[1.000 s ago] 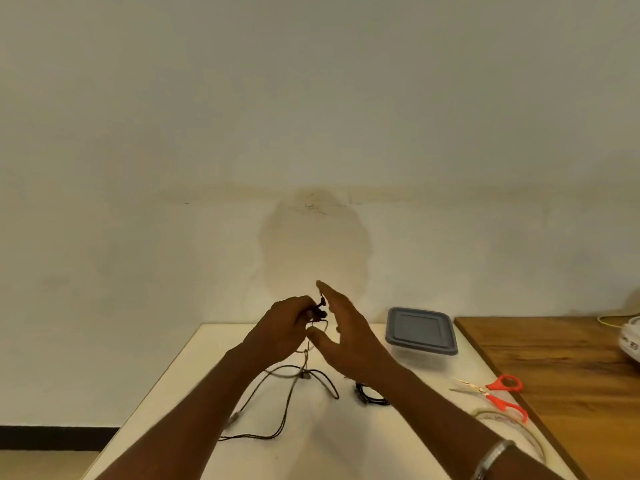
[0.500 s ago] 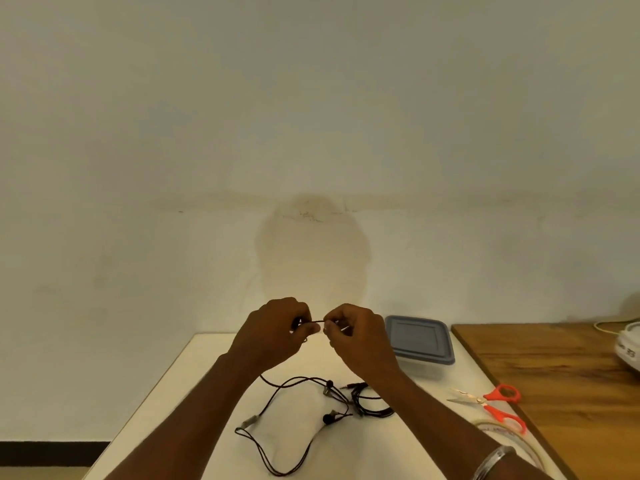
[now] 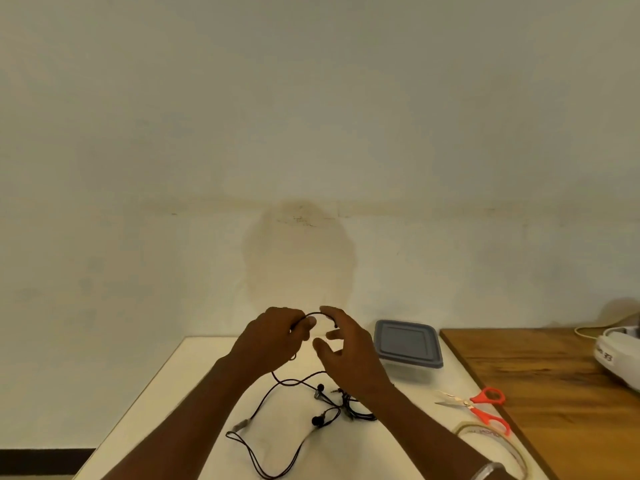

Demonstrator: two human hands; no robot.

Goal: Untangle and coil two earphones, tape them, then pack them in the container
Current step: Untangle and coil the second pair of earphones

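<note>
Both hands are raised over the white table [image 3: 166,386]. My left hand [image 3: 273,336] pinches a black earphone cable [image 3: 320,313] between thumb and fingers. The cable arcs from there over to my right hand [image 3: 346,351], whose fingers are spread and loosely bent; the wire runs over its fingertips. More of the black earphone wire [image 3: 270,441] trails in loops on the table below, with earbuds [image 3: 317,420] lying near the middle. A second tangle of black cable [image 3: 353,408] lies under my right wrist.
A clear container with a grey lid [image 3: 408,342] stands at the back right of the white table. Orange-handled scissors [image 3: 481,407] and a roll of clear tape [image 3: 491,445] lie at its right edge. A brown wooden table [image 3: 554,393] adjoins, bearing a white device [image 3: 620,358].
My hands have moved apart a little and the straight stretch of cable between them has bowed up into an arc. My right hand's fingers have spread from a pinch.
</note>
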